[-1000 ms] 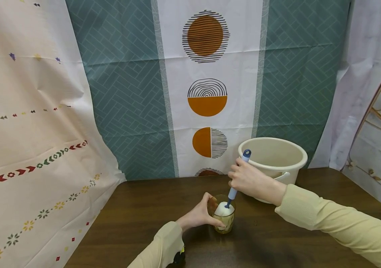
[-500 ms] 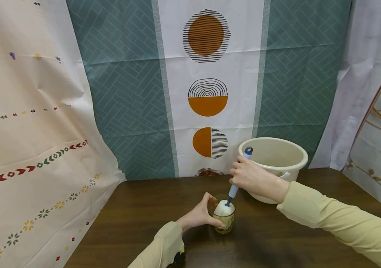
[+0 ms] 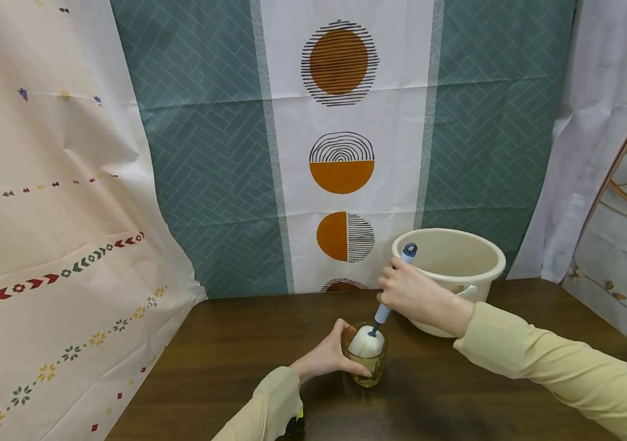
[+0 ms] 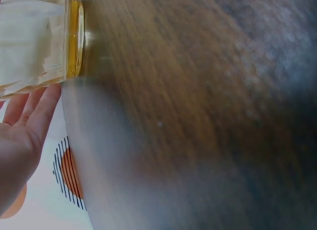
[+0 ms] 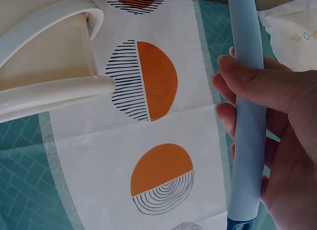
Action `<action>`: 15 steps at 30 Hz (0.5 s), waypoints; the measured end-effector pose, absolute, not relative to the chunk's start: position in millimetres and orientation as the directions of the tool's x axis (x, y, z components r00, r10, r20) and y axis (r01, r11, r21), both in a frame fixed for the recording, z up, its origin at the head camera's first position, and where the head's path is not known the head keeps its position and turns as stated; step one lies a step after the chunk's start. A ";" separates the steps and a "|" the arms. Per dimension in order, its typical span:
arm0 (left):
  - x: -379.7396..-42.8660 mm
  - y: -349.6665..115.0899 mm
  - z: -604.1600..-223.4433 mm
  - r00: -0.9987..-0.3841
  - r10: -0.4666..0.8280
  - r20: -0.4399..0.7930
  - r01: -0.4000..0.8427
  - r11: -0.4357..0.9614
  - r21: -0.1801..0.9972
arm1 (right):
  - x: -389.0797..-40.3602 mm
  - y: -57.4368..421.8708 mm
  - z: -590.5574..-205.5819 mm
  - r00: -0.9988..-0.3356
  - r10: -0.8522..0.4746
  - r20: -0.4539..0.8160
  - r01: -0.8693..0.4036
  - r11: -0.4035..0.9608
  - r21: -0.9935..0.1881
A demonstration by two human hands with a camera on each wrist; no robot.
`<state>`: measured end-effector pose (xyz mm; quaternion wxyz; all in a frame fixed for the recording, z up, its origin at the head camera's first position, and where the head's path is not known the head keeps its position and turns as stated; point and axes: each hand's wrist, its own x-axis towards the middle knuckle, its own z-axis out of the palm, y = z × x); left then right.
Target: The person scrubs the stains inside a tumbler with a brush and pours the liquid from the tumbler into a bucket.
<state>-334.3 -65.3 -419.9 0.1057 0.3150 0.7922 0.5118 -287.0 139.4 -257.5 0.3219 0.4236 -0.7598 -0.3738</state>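
An amber glass [image 3: 370, 370] stands upright on the dark wooden table, its far side held by the fingers of my left hand [image 3: 331, 355] and its near side by the thumb. In the left wrist view, fingers of that hand lie along the wall of the glass, close to its base. My right hand [image 3: 417, 294] grips the light-blue handle of a sponge cup brush [image 5: 250, 136], thumb on one side and fingers curled round the other. The brush leans up to the right. Its white sponge head sits in the mouth of the glass, its top bulging above the rim.
A cream bucket [image 3: 490, 272] with a white carrying handle stands behind my right hand at the back of the table [image 3: 247, 343]. Patterned cloths [image 3: 214, 153] hang behind and to both sides. Something small and dark [image 3: 293, 425] shows below my left cuff.
The sponge head has risen a little in the glass and shifted slightly left. My right hand and the brush handle have shifted only slightly; my left hand keeps its place on the glass.
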 end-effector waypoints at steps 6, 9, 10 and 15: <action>-335.0 -65.0 -420.8 -0.782 0.604 0.154 0.392 0.284 0.875 | -286.7 139.4 -258.6 -0.437 -0.881 0.183 -0.396 0.371 0.840; -335.3 -65.1 -420.7 -0.783 0.605 0.148 0.387 0.288 0.876 | -286.3 139.3 -259.3 -0.440 -0.879 0.183 -0.387 0.369 0.845; -335.3 -65.1 -420.8 -0.782 0.605 0.147 0.386 0.287 0.877 | -286.0 139.2 -259.6 -0.442 -0.879 0.181 -0.383 0.367 0.848; -334.9 -64.9 -421.1 -0.780 0.608 0.146 0.379 0.273 0.884 | -284.9 137.8 -260.6 -0.456 -0.873 0.172 -0.367 0.360 0.858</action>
